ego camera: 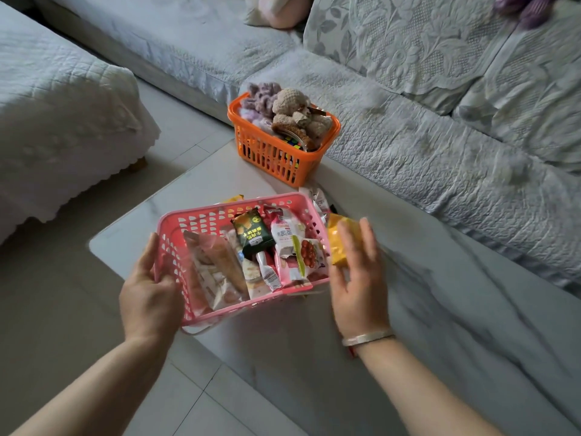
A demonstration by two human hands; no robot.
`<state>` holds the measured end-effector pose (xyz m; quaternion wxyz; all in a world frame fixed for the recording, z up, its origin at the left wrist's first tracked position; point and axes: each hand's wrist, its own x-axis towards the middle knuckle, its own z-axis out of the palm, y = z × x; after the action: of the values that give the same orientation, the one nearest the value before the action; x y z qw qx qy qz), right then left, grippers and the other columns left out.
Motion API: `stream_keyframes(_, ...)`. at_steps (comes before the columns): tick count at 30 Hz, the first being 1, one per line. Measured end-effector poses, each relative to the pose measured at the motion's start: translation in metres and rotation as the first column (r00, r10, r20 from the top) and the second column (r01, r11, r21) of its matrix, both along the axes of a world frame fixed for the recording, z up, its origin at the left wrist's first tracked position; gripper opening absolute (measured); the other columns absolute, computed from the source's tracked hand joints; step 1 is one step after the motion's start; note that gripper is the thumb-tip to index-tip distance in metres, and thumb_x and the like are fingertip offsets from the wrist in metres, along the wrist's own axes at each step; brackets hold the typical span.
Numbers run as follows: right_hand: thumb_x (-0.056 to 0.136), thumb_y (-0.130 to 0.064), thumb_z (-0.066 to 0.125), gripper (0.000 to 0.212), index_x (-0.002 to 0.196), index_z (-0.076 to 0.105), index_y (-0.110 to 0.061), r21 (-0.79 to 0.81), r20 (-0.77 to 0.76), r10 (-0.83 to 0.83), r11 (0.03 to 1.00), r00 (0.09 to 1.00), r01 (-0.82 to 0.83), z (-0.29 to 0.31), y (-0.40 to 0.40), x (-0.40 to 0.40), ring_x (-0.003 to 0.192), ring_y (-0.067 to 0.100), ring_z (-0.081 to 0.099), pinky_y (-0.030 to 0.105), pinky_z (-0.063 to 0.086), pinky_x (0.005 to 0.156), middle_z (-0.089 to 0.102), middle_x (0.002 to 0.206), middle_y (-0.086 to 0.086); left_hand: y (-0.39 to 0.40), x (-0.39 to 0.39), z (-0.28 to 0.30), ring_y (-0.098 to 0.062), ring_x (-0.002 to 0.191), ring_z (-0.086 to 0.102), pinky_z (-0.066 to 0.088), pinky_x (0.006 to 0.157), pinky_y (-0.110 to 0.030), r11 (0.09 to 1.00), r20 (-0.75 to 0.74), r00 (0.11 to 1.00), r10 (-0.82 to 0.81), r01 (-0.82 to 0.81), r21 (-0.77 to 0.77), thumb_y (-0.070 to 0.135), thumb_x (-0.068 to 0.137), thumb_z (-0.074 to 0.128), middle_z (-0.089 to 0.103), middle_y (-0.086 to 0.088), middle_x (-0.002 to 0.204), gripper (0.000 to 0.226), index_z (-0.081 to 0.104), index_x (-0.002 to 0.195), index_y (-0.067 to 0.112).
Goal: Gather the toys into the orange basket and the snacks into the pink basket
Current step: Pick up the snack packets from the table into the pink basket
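step: snack sorting, near the end by our read; we hold a yellow pack (341, 240) beside the pink basket (176, 228), not yet dropped in
left hand (147, 294): fingers curled over the basket's left rim, thumb outside; it steadies or tilts the basket on the table (201, 190)
right hand (355, 275): fingers loosely spread along the yellow pack, the pack lies against palm and fingers; we can't tell how tightly it is pinched, the frame is blurred there
pack vs basket: just outside the right wall, about level with the rim, touching or nearly so
pink basket contents: several wrappers already in, a green pack (251, 234) and a red-and-white pack (306, 256) among them
next move: we judge the pack must go left over the rim and be let go; short path, no obstacle
leftovers: a few small wrappers (319, 196) on the table behind the basket, plus an orange-yellow corner at its far rim; these likely follow
orange basket (270, 162): farther back on the table, full of plush toys (295, 111)
still out: a purple toy (522, 7) on the sofa, far right; possibly a pink one at top centre, cropped
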<state>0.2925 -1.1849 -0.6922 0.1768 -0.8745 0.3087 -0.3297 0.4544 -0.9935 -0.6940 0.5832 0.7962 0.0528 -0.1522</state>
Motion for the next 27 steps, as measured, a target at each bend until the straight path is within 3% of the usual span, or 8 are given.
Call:
stream_keyframes(6,0.087,-0.036,0.039,0.055,0.142,0.04,-0.028,-0.066,-0.333,0.293,0.941,0.896,-0.332,0.005,0.091,0.061,0.132,0.031,0.041,0.044,0.038,0.106,0.031,0.152,0.013,0.009,0.005,-0.003,-0.027,0.101,0.07,0.058,0.089,-0.051,0.999,-0.009,0.999,-0.046,0.046,0.005,0.014,0.091,0.048,0.067,0.007,0.125,0.064,0.042,0.139,0.056)
stream_keyframes(10,0.09,-0.066,0.011,0.066,0.146,0.027,-0.036,0.062,-0.655,0.295,0.939,0.696,-0.339,-0.009,0.103,0.074,0.145,0.031,0.016,0.051,0.011,0.116,0.009,0.159,0.005,0.016,0.011,-0.005,-0.026,0.099,0.071,0.058,0.087,-0.052,0.999,-0.026,0.999,-0.04,0.04,-0.015,0.012,0.095,0.05,0.068,0.004,0.125,0.061,0.045,0.138,0.055)
stream_keyframes(15,0.088,-0.073,0.005,0.076,0.142,0.038,-0.032,0.024,-0.669,0.303,0.922,0.679,-0.388,-0.013,0.108,0.074,0.142,0.033,0.025,0.053,0.011,0.115,0.028,0.154,0.008,0.018,0.016,-0.01,-0.024,0.105,0.07,0.057,0.09,-0.052,0.998,-0.029,0.997,-0.065,0.065,-0.017,0.019,0.095,0.051,0.066,0.009,0.129,0.058,0.042,0.133,0.062)
stream_keyframes(18,0.095,-0.062,0.022,0.062,0.144,0.038,-0.028,-0.026,-0.45,0.313,0.931,0.836,-0.363,-0.007,0.105,0.067,0.144,0.029,0.019,0.052,0.014,0.113,0.022,0.156,0.007,0.016,0.018,-0.011,-0.024,0.104,0.069,0.058,0.089,-0.05,0.998,-0.019,0.998,-0.056,0.056,0.002,0.015,0.097,0.05,0.066,0.01,0.128,0.059,0.044,0.141,0.053)
stream_keyframes(21,0.094,-0.033,0.044,0.048,0.138,0.047,-0.013,-0.125,-0.052,0.147,0.98,0.988,-0.152,0.001,0.08,0.045,0.141,0.03,0.029,0.048,0.025,0.112,0.032,0.152,0.012,0.014,0.024,-0.018,-0.023,0.098,0.07,0.06,0.084,-0.049,0.998,-0.028,0.998,-0.06,0.06,-0.001,0.013,0.098,0.05,0.064,0.013,0.122,0.059,0.044,0.142,0.052)
stream_keyframes(23,0.092,-0.025,0.045,0.048,0.137,0.048,-0.009,-0.084,0.044,-0.098,0.991,0.994,0.101,-0.012,0.047,0.021,0.137,0.032,0.033,0.046,0.029,0.11,0.033,0.15,0.016,0.011,0.028,-0.021,-0.024,0.099,0.07,0.059,0.084,-0.05,0.998,-0.025,0.998,-0.064,0.063,-0.011,0.016,0.099,0.05,0.064,0.014,0.124,0.057,0.043,0.141,0.054)
stream_keyframes(25,0.088,-0.026,0.048,0.054,0.14,0.042,-0.014,-0.023,-0.061,-0.322,0.947,0.945,0.321,-0.037,0.014,-0.003,0.137,0.035,0.032,0.048,0.031,0.107,0.028,0.151,0.018,0.006,0.03,-0.021,-0.026,0.099,0.07,0.059,0.084,-0.052,0.998,-0.016,0.997,-0.07,0.07,-0.009,0.019,0.099,0.049,0.063,0.016,0.122,0.056,0.041,0.14,0.057)
stream_keyframes(27,0.088,-0.033,0.055,0.064,0.146,0.028,-0.034,0.093,-0.375,-0.383,0.891,0.845,0.445,-0.063,-0.007,-0.021,0.141,0.034,0.022,0.051,0.028,0.108,0.012,0.158,0.013,0.003,0.033,-0.024,-0.026,0.1,0.07,0.059,0.085,-0.052,0.998,-0.008,0.998,-0.064,0.064,-0.012,0.02,0.099,0.049,0.062,0.018,0.119,0.055,0.041,0.139,0.057)
